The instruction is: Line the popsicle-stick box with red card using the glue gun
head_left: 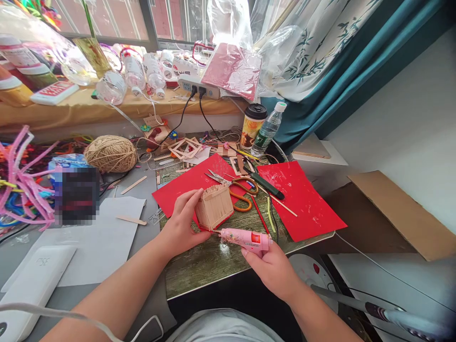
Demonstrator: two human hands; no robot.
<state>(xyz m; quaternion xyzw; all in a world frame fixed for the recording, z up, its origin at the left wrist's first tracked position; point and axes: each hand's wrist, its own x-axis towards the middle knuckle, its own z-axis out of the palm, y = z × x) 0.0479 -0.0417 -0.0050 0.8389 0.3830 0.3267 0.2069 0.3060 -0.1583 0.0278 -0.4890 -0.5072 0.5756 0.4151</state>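
My left hand point(183, 228) is closed around the left side of a small box made of wooden craft sticks point(216, 209), tilted above the table. Red material shows along the box's lower edge. In my right hand point(269, 268) is a pink hot glue gun point(245, 239), its nozzle pointing left at the lower edge of the box, near my left thumb. Whether the nozzle touches the box I cannot tell. Just behind the box lie orange-handled scissors point(243, 207) with their blades apart, partly over a red sheet point(178, 190).
Another red sheet point(302, 204) lies right, with a dark green-handled tool point(267, 184) beside it. A paper cup point(252, 126) and a water bottle point(269, 130) stand at the back. A twine ball point(110, 153), white paper point(92, 242) and a power bank point(39, 289) are left.
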